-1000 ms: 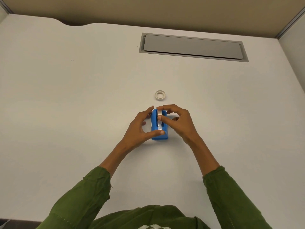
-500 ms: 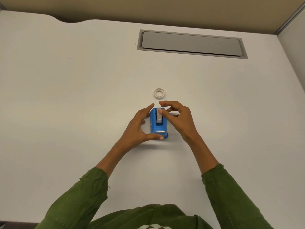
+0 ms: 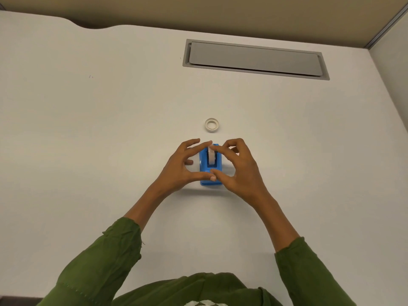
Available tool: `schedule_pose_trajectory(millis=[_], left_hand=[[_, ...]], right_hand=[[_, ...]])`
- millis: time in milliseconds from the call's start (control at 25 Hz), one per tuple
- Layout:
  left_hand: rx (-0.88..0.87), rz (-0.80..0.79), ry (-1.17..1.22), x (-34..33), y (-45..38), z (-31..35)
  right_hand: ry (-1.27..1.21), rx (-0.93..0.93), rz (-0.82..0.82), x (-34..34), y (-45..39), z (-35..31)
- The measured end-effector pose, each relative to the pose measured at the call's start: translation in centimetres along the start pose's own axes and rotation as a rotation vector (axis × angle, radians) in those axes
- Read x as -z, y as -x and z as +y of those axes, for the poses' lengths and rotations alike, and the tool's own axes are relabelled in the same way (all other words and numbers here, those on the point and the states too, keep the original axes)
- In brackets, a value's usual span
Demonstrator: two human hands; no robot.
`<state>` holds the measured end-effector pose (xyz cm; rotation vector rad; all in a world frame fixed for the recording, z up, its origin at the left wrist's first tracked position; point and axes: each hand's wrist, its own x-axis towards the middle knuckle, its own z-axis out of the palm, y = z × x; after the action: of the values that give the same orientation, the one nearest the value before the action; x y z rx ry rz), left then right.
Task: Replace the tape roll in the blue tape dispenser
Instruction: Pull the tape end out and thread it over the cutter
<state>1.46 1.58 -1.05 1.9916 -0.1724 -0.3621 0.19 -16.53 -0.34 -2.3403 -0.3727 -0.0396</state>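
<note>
The blue tape dispenser (image 3: 209, 183) stands on the white desk (image 3: 106, 133), its long axis pointing away from me. A white tape roll (image 3: 212, 158) sits upright in its slot. My left hand (image 3: 178, 168) grips the dispenser from the left, thumb on its near end and fingers by its far end. From the right, my right hand (image 3: 240, 171) has its index fingertip on top of the roll and its thumb at the dispenser's near end. A second small white tape ring (image 3: 212, 125) lies flat just beyond the dispenser, untouched.
A grey rectangular cable hatch (image 3: 254, 59) is set into the desk at the back right. A tan partition (image 3: 198, 12) runs along the far edge and a grey side panel (image 3: 393, 74) stands at the right. My green sleeves fill the lower frame.
My right thumb has come down to the dispenser's near end, beside my left thumb. My left index finger has reached in toward the top of the roll. The dispenser and the loose ring stay put.
</note>
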Motion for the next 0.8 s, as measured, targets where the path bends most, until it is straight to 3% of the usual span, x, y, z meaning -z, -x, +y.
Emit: schedule_pose_trajectory(millis=[160, 440, 800], left_hand=[[0.007, -0.012, -0.007, -0.1, -0.35, -0.31], [-0.027, 0.018, 0.025, -0.08, -0.55, -0.76], [-0.068, 0.062, 0.013, -0.26, -0.81, -0.85]], right_hand=[[0.184, 0.105, 0.091, -0.18, -0.17, -0.24], [0.043, 0.039, 0.116, -0.11, -0.45, -0.54], [0.034, 0.041, 0.149, 0.06, -0.43, -0.57]])
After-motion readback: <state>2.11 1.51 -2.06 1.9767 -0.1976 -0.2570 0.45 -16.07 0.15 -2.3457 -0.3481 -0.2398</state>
